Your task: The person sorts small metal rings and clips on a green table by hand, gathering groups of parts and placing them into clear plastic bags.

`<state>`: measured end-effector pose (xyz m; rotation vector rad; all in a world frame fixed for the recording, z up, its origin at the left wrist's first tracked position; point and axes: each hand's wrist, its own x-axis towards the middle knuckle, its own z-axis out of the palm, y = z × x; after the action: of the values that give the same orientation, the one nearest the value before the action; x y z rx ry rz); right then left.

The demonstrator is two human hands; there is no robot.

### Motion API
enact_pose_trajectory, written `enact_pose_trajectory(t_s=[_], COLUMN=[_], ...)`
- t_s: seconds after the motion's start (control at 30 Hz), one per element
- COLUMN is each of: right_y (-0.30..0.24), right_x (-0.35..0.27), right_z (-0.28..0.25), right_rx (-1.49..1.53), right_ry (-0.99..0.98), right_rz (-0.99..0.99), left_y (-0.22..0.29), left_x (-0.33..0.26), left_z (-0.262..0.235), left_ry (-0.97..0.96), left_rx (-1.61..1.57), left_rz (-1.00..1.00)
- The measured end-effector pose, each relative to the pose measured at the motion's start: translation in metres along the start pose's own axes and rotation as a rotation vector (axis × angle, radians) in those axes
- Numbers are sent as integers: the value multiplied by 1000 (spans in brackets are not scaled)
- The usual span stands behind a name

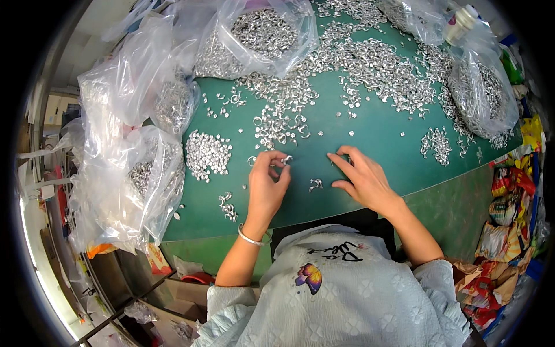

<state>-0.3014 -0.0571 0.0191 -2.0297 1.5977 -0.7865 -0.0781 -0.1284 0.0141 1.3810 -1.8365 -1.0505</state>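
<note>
My left hand is over the green tabletop, thumb and fingertips pinching a small silvery curved metal piece. To its right is my right hand, thumb and fingers spread apart, with nothing visible in them. Between the two hands, a few hook-shaped metal pieces lie on the table. A heap of small round metal pieces is left of my left hand, and a little cluster of curved pieces lies nearer to me. Beyond my fingers spreads a loose pile of curved metal pieces.
Clear plastic bags of metal pieces stand at the far edge, on the left and on the right. A broad scatter of pieces covers the far table. A white bottle stands far right. Colourful packets lie beyond the right edge.
</note>
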Motion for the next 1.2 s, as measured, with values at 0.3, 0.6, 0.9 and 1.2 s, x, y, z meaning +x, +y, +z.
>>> enact_pose_trajectory(t_s=[0.3,0.6,0.9,1.2], right_y=[14,9,-24,-55], right_x=[-22,-34,-37,-25], right_z=[-11,6,34,52], right_rx=[7,-128,-34,135], right_ry=[-67,26,-128,-420], right_rz=[-87,-78,-257,-474], left_y=[-12,11,-59,-66], left_x=[-35,-85,-122,-137], left_z=[-11,1,79,63], left_ry=[69,-163,-710,-288], left_rx=[378,-120,-1788,-1649], left_rz=[245,10,-896,-1010])
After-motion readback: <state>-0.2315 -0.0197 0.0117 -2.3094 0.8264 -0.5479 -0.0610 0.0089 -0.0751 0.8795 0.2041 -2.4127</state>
